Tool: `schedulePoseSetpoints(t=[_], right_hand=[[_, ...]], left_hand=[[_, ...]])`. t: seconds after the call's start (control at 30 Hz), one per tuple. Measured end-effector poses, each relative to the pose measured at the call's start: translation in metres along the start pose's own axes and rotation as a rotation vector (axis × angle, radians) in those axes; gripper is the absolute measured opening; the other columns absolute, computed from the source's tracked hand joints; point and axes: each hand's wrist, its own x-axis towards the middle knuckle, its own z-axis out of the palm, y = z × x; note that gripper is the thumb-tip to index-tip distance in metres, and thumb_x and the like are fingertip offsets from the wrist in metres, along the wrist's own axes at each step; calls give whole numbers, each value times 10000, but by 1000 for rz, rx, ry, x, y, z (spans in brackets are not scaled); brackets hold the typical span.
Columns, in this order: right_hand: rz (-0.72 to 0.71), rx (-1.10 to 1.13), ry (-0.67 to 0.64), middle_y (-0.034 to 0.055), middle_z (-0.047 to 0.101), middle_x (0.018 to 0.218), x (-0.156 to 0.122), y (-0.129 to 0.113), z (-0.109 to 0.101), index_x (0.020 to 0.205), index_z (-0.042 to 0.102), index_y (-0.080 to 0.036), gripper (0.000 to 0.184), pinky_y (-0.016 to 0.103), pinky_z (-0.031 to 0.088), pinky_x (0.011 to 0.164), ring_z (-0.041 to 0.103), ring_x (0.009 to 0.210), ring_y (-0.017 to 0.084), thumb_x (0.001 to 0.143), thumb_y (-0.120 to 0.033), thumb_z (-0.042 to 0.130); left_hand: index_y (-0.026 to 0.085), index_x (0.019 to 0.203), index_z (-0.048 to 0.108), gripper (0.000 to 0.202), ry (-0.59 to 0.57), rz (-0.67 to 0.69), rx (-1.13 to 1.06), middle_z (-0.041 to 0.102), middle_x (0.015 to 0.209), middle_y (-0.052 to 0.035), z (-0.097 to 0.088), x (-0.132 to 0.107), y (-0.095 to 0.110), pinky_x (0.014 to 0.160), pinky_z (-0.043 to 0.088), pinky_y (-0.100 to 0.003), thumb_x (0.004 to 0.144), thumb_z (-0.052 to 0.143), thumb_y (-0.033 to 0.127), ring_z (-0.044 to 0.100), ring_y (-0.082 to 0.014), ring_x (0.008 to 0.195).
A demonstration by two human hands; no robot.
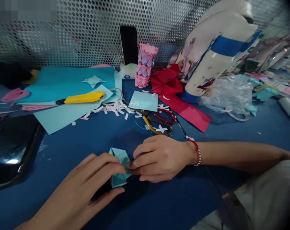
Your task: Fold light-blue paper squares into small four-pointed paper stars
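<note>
A small folded piece of light blue paper (119, 157) lies on the dark blue table (159, 204) near the front. My left hand (87, 185) pinches its left side between thumb and fingers. My right hand (156, 158), with a red and silver bead bracelet on the wrist, presses its fingertips on the paper's right edge. Both hands meet over the fold and hide most of the paper's middle.
Scissors (159, 119) with red and yellow handles lie just beyond my hands among white paper scraps. A yellow utility knife (82, 98) rests on light blue sheets at left. A pink paper tower (145, 65), red folded paper (166, 81), a white bottle (214, 60) and a phone (8, 153) stand around.
</note>
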Motion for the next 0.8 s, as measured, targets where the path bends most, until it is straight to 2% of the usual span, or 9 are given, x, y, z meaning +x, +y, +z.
schedulePoseSetpoints(t=[0.2,0.27,0.37,0.43,0.5,0.57,0.63,0.73,0.8], right_hand=[[13,-5,-18,9,863,1136,-1,0,1,1110,829,-136,268,330,537,756,711,1080,164,1161,-284,612],[37,18,-26,10,860,1161,-1,0,1,1145,826,-146,258,325,551,779,711,1088,173,1160,-292,615],[99,144,-19,30,861,1149,0,3,1,1113,827,-130,217,304,592,922,715,1063,183,1137,-248,647],[159,269,-5,47,865,1139,0,5,0,1102,822,-114,187,289,594,1008,728,1036,170,1124,-198,657],[238,379,11,57,868,1142,2,7,0,1128,816,-118,168,284,589,1037,746,1034,154,1126,-181,660],[323,423,21,67,861,1165,5,10,0,1156,814,-139,156,296,586,1038,753,1070,155,1127,-209,677],[402,407,-10,82,841,1227,9,13,-2,1206,812,-156,164,320,577,1046,740,1129,176,1111,-242,709],[488,326,-88,97,802,1269,16,16,-7,1279,801,-165,237,347,560,1028,710,1148,209,1081,-287,755],[516,286,-117,90,789,1211,19,16,-11,1256,805,-169,246,344,548,986,697,1087,209,1066,-323,775]], left_hand=[[300,1269,637,381,36,-1,87,708,1232,-7,-4,-1,-4,905,541,-298,1200,405,594,699,-177,1100],[278,1272,657,360,46,57,108,732,1208,-6,-3,-2,-5,977,525,-300,1219,398,522,703,-173,1097],[257,1197,719,278,130,217,139,785,1119,29,1,-5,-5,1200,412,-316,1222,448,314,699,-158,1038],[236,1180,754,287,184,323,163,812,1160,23,5,-12,-4,1324,307,-359,1192,469,205,685,-174,1109],[193,1256,772,308,172,394,206,809,1277,-16,8,-20,-6,1384,235,-420,1163,478,183,653,-219,1232],[156,1332,770,342,132,430,243,791,1353,-52,10,-28,-9,1408,184,-473,1149,483,192,633,-259,1289],[138,1331,776,356,123,448,267,796,1346,-69,8,-31,-13,1413,159,-495,1132,483,168,641,-270,1278],[125,1252,791,373,157,466,289,830,1242,-65,-1,-26,-21,1407,179,-452,1122,442,98,678,-236,1192],[139,1225,786,387,188,450,294,844,1174,-40,-8,-19,-24,1385,227,-392,1132,416,74,701,-202,1129]])
